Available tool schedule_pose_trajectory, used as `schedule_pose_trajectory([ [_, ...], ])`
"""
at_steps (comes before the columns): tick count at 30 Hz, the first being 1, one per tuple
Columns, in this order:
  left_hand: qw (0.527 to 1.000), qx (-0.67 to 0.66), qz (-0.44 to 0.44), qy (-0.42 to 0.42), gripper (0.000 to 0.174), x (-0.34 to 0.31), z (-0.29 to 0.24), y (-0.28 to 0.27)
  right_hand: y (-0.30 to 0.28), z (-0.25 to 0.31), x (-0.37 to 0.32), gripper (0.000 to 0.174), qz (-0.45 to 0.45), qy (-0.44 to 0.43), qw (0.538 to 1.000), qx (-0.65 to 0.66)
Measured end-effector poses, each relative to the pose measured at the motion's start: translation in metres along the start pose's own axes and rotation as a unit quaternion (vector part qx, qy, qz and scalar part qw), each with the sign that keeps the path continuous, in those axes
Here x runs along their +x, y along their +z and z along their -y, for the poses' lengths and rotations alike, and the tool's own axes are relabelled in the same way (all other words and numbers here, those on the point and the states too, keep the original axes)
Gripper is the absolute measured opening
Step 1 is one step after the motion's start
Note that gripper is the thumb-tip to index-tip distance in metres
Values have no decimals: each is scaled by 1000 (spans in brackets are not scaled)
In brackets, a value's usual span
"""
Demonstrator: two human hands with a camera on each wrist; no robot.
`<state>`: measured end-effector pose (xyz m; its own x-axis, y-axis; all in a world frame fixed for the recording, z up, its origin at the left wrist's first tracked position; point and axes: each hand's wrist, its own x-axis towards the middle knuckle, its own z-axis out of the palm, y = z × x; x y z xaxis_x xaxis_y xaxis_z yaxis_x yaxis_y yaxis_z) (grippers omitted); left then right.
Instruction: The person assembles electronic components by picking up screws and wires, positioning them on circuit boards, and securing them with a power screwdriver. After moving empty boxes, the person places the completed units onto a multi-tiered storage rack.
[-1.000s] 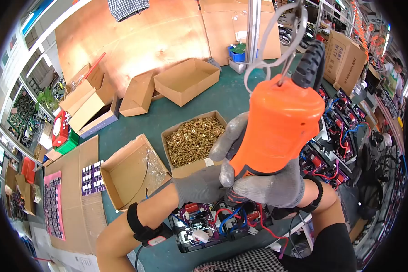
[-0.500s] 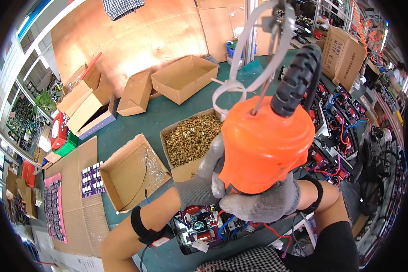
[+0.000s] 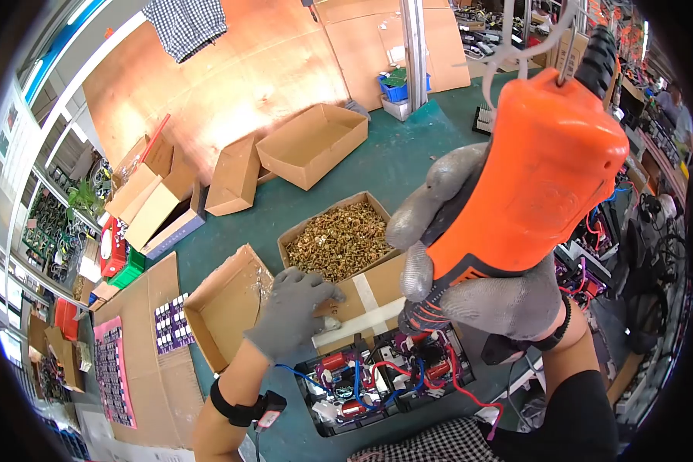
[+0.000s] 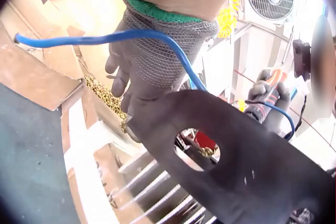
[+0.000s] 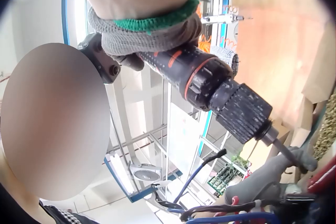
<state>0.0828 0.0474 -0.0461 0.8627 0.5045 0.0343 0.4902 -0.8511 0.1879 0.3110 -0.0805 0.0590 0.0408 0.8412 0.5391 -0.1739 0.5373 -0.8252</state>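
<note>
Wrapping round the orange electric screwdriver, my right hand is clamped on its handle, the gloved thumb lying along the near side and the fingers round the far side. My left hand reaches forward beside it, back upward, fingers bent toward the near flap of the screw carton. Those fingers look partly apart from the thumb, but I cannot tell from my feeds whether they pinch anything.

Brass-coloured screws fill the carton just beyond that hand. A shallow cardboard box sits just beside it on my left, with purple boards farther out on a cardboard sheet. Nearest my body lies a circuit assembly with red parts and blue and red wires. In the head view the orange body blocks some of the bench on my right; in the left wrist view a dark strap and a blue lead cut across the picture.

The screwdriver slants down through my right grip, nose toward the assembly. Its chuck projects ahead of the fist, and the bit points toward the left fingertips; I cannot judge whether it touches them.
</note>
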Motion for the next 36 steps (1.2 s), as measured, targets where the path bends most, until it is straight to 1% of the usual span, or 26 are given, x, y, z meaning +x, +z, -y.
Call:
schedule_pose_trajectory([
  [2, 1000, -20, -3, 17, 25, -3, 9, 3, 0, 2, -3, 69, -44, 31, 998, 31],
  [3, 999, -26, -12, 26, 24, -2, 15, 12, 4, 11, -3, 69, -72, 64, 995, 11],
  [4, 999, -31, -22, 35, 23, -1, 19, 17, 5, 13, -3, 69, -81, 68, 994, 12],
  [5, 999, -22, -13, 37, 21, 0, 21, 19, 5, 14, -3, 69, -90, 73, 993, 14],
  [7, 999, -2, 6, 44, 18, 7, 17, 16, 0, 5, -5, 69, -78, 29, 995, 60],
  [10, 997, 43, -7, 58, 17, 9, 16, 20, -2, -2, -7, 70, -70, -25, 990, 122],
  [13, 991, -124, -45, 2, 19, 6, -5, 4, -7, -2, -7, 70, -56, -72, 983, 157],
  [15, 984, -175, -33, 34, 27, 5, -20, -10, -10, 0, -6, 70, -40, -102, 980, 167],
  [16, 978, -200, -27, 49, 32, 5, -26, -16, -11, 1, -6, 70, -34, -109, 979, 167],
  [17, 973, -211, -41, 81, 36, 6, -31, -21, -12, 2, -6, 71, -27, -116, 979, 167],
  [21, 969, -218, -64, 101, 36, 6, -46, -32, -15, 4, -7, 70, -20, -120, 982, 146],
  [24, 966, -216, -78, 116, 36, 6, -48, -31, -12, 9, -9, 71, -45, -87, 984, 146],
  [26, 967, -206, -78, 125, 36, 7, -48, -29, -12, 9, -10, 71, -47, -84, 983, 157],
  [32, 969, -179, -66, 157, 36, 9, -52, -35, -15, 4, -9, 71, 1, -140, 974, 175],
  [36, 964, -215, -62, 141, 30, 9, -55, -33, -11, 5, -12, 72, -1, -158, 968, 193],
])
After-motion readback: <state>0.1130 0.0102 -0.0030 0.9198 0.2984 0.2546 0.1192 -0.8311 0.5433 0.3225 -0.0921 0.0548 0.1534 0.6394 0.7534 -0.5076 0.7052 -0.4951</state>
